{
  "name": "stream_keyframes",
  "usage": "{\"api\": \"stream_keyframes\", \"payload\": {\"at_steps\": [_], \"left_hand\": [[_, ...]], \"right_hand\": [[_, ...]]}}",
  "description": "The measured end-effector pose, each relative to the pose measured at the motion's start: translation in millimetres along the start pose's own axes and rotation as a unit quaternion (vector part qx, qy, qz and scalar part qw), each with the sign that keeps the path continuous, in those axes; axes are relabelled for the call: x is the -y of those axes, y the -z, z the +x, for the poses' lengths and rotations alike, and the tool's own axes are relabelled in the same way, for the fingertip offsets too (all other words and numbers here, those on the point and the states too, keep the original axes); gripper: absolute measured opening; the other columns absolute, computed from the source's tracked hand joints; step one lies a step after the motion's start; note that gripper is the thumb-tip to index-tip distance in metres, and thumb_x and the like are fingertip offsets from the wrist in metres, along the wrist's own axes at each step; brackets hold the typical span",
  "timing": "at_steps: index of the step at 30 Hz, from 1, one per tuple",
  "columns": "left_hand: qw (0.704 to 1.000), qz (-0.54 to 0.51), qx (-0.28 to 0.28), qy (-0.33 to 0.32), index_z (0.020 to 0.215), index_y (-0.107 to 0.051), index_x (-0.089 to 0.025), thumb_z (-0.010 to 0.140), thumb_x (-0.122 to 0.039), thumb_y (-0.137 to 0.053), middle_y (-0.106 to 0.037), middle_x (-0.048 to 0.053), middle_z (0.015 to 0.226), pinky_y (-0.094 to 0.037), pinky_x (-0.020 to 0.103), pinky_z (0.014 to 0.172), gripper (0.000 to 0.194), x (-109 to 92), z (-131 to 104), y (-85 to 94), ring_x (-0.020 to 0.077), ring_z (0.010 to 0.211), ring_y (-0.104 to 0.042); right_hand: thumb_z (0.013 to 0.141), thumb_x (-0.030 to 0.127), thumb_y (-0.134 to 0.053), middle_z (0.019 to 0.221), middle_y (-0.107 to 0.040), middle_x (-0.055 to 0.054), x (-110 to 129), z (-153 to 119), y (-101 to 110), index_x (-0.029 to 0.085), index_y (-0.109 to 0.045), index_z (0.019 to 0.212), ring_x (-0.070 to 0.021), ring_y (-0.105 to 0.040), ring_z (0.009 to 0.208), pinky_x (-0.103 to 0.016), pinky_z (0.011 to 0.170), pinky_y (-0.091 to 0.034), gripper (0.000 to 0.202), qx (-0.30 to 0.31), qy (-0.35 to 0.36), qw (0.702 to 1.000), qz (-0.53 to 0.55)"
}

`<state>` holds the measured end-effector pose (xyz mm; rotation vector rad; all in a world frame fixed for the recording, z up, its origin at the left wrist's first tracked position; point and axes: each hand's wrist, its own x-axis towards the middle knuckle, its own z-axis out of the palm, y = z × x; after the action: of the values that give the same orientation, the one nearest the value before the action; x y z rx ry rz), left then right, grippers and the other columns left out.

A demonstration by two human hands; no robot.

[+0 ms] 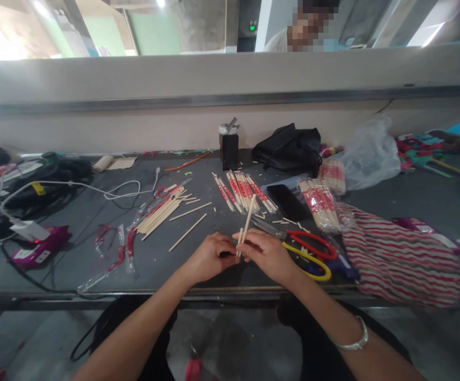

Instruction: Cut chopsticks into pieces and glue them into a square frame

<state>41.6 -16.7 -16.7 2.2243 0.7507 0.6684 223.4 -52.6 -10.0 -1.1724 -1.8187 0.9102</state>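
Close to the table's front edge, my left hand (213, 256) and my right hand (268, 255) meet around a few wooden chopsticks (249, 218). One stick stands up taller than the shorter piece beside it. My right fingers are closed on them, while my left fingertips pinch at their lower ends. Scissors (311, 264) with one red and one yellow handle lie just right of my right hand. Paper-wrapped chopsticks (242, 190) are spread out beyond my hands. To the left is a pile of bare chopsticks (159, 217), with two loose sticks (188, 232) nearby.
A black phone (287, 201), bundled chopsticks (319, 205) and a striped cloth (402, 256) are on the right. Torn plastic wrappers (113, 254) and a white cable (74, 183) lie left. At the back are a black bag (291, 145) and a dark upright box (230, 152). Someone sits beyond the partition.
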Motion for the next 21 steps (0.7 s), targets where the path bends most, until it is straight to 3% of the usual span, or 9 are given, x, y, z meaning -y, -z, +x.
{"api": "stream_keyframes", "payload": {"at_steps": [5, 12, 17, 21], "left_hand": [[0.999, -0.041, 0.004, -0.006, 0.085, -0.075, -0.021, 0.082, -0.029, -0.064, -0.073, 0.004, 0.082, -0.042, 0.027, 0.082, 0.013, 4.8, 1.2, -1.7, 0.0159, 0.081, -0.063], [0.997, -0.060, -0.005, 0.054, 0.082, -0.074, -0.018, 0.082, -0.033, -0.063, -0.072, 0.004, 0.077, -0.044, 0.022, 0.070, 0.019, 4.1, -1.7, 1.3, 0.0141, 0.072, -0.061], [0.998, -0.049, -0.027, 0.040, 0.082, -0.074, -0.017, 0.081, -0.030, -0.064, -0.070, 0.004, 0.074, -0.043, 0.022, 0.070, 0.016, 4.7, -1.8, -3.3, 0.0140, 0.071, -0.061], [0.995, -0.059, -0.044, 0.067, 0.083, -0.074, -0.017, 0.078, -0.030, -0.067, -0.070, 0.003, 0.075, -0.043, 0.022, 0.068, 0.015, 6.3, -3.5, -5.7, 0.0138, 0.069, -0.060]], "right_hand": [[0.087, 0.024, -0.056, 0.091, -0.066, -0.003, 3.6, 3.8, -4.5, 0.021, -0.067, 0.091, -0.0125, -0.062, 0.066, -0.023, 0.058, -0.052, 0.012, -0.008, -0.004, 1.000, -0.005], [0.086, 0.025, -0.058, 0.089, -0.063, -0.003, 2.5, 3.4, -3.0, 0.021, -0.067, 0.090, -0.0102, -0.059, 0.058, -0.022, 0.057, -0.052, 0.012, -0.001, -0.001, 1.000, -0.003], [0.086, 0.025, -0.058, 0.085, -0.064, -0.002, 4.0, 4.5, 0.9, 0.021, -0.067, 0.088, -0.0110, -0.060, 0.059, -0.023, 0.059, -0.051, 0.011, -0.002, 0.001, 1.000, -0.020], [0.086, 0.024, -0.058, 0.085, -0.068, -0.002, 6.1, 6.1, 1.2, 0.021, -0.068, 0.087, -0.0149, -0.063, 0.072, -0.026, 0.069, -0.050, 0.010, -0.006, 0.025, 0.997, -0.068]]}}
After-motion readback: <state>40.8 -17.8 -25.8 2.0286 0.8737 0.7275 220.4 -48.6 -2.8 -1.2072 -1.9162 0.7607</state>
